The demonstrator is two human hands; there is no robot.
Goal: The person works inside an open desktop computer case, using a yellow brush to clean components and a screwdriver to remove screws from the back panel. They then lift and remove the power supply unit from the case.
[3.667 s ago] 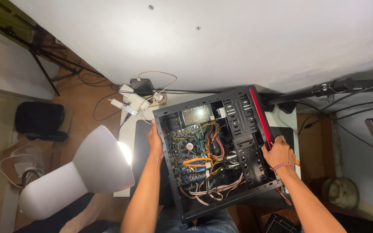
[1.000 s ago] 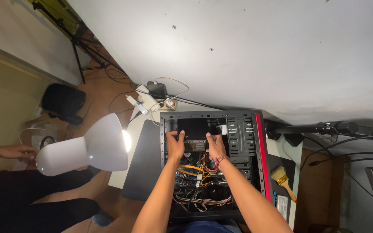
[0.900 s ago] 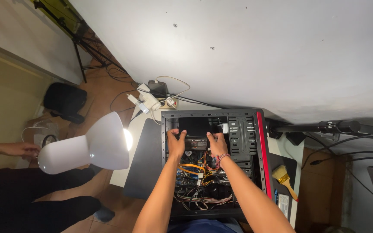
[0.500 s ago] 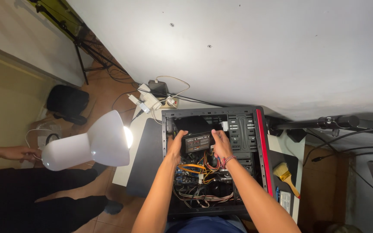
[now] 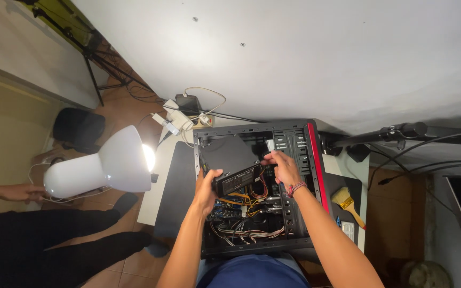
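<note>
White table (image 5: 348, 166) bears open computer case (image 5: 294, 140) (yellow brush (image 5: 346, 201) alongside).

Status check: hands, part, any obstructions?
Both hands, left and right, grip black card, tilted above open case. Cable bundle below. Lamp beside case, apart.

Cables (image 5: 246, 232) clog case (image 5: 316, 176) bottom; top freer.

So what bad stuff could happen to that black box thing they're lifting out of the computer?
The black component, tilted between the left hand and right hand, could slip and drop onto the circuit board underneath. It might also snag the orange and red cables right beside it. The lit lamp sits close to the open case, so an elbow could perhaps bump it.
</note>
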